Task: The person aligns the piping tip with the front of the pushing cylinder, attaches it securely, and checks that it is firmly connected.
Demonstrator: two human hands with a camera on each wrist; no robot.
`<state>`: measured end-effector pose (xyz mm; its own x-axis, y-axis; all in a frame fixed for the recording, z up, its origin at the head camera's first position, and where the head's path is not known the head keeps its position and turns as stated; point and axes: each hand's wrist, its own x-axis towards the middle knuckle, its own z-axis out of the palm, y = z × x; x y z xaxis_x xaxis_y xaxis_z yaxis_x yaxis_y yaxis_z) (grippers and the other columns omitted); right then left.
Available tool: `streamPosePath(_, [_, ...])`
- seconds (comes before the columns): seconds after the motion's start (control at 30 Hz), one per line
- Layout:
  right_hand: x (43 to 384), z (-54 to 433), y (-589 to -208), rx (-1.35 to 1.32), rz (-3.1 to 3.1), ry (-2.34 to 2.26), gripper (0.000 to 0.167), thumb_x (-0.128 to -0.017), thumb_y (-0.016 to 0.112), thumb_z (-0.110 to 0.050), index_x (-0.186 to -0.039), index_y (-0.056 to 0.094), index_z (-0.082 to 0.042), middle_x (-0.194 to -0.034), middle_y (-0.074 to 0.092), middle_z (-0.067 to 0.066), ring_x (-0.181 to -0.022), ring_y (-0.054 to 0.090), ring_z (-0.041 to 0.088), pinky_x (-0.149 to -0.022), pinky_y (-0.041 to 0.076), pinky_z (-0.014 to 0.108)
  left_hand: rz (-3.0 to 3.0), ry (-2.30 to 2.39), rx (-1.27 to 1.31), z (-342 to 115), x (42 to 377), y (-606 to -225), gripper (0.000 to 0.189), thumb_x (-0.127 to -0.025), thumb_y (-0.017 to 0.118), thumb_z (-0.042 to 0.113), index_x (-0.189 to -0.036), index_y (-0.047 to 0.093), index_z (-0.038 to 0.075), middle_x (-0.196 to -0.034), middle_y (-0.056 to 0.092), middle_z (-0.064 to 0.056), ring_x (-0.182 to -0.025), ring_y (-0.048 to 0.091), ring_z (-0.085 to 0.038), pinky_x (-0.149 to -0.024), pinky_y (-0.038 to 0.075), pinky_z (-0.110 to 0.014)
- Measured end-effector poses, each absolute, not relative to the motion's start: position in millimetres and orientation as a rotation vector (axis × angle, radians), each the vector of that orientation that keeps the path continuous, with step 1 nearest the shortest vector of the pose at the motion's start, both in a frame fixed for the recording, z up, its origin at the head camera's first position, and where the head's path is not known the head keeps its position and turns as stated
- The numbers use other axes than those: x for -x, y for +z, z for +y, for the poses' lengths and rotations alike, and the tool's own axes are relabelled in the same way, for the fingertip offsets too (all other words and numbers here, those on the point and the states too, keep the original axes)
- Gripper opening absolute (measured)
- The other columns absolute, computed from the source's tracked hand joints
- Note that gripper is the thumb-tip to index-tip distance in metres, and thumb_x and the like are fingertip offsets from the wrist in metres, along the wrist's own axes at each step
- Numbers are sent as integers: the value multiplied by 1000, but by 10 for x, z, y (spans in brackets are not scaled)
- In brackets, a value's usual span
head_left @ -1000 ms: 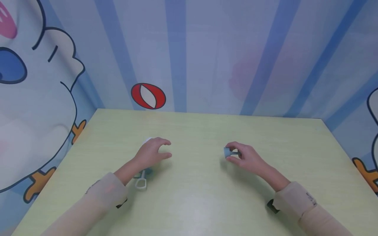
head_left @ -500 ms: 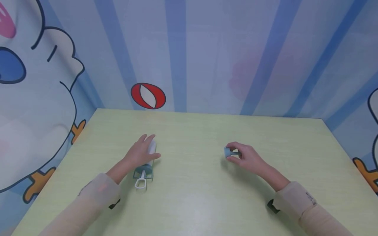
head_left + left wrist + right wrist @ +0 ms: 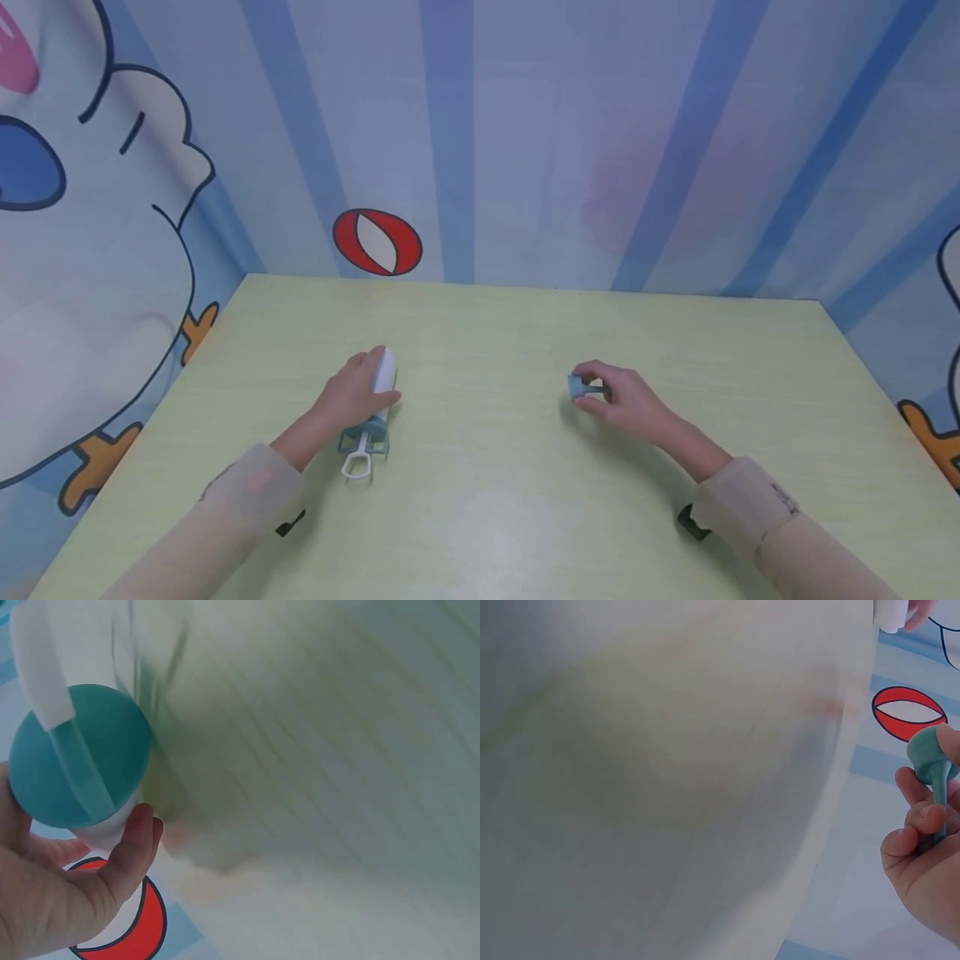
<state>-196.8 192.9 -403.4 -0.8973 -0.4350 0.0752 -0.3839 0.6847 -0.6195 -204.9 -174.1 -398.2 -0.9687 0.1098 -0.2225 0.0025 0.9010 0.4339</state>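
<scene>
My left hand [image 3: 351, 390] grips a white tapered tube [image 3: 386, 375] at the left of the table. The tube has a teal round collar, a teal frame and a white loop handle [image 3: 357, 465] at the near end. In the left wrist view, the fingertips [image 3: 142, 825] lie along the white body below the teal disc [image 3: 112, 757]; the palm hides part of it. My right hand [image 3: 624, 402] pinches a small teal cup-shaped piece [image 3: 576, 387] with a thin stem. Its rounded head [image 3: 927, 754] shows in the right wrist view, fingers curled round the stem.
The pale yellow table [image 3: 480, 500] runs back to a blue striped wall [image 3: 525, 150] with printed cartoon figures and a red-and-white oval [image 3: 377, 242]. Both forearms in light sleeves reach in from the near side.
My left hand has moved left and slightly back, turned over the white tube, and its fingers have come in around it. The right hand keeps its hold on the teal piece, nearly still.
</scene>
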Motion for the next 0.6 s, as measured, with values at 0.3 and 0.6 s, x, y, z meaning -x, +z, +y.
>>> streamPosePath(0.3, [2029, 1928, -4054, 718, 2797, -1018, 33, -82, 61, -19, -112, 54, -7, -101, 63, 13, -54, 37, 12, -49, 34, 21, 2843, 659, -213, -1670, 2063, -3953, 79, -80, 63, 27, -140, 17, 5, -138, 32, -19, -114, 41, -32, -92, 39, -50])
streamPosePath(0.6, [2092, 1902, -4054, 744, 2784, -999, 34, -82, 62, -20, -112, 54, -7, -100, 63, 11, -55, 37, 10, -50, 34, 21, 2873, 629, -376, -1534, 2090, -3923, 82, -77, 67, 28, -141, 18, 9, -130, 44, -14, -104, 49, -26, -85, 45, -46])
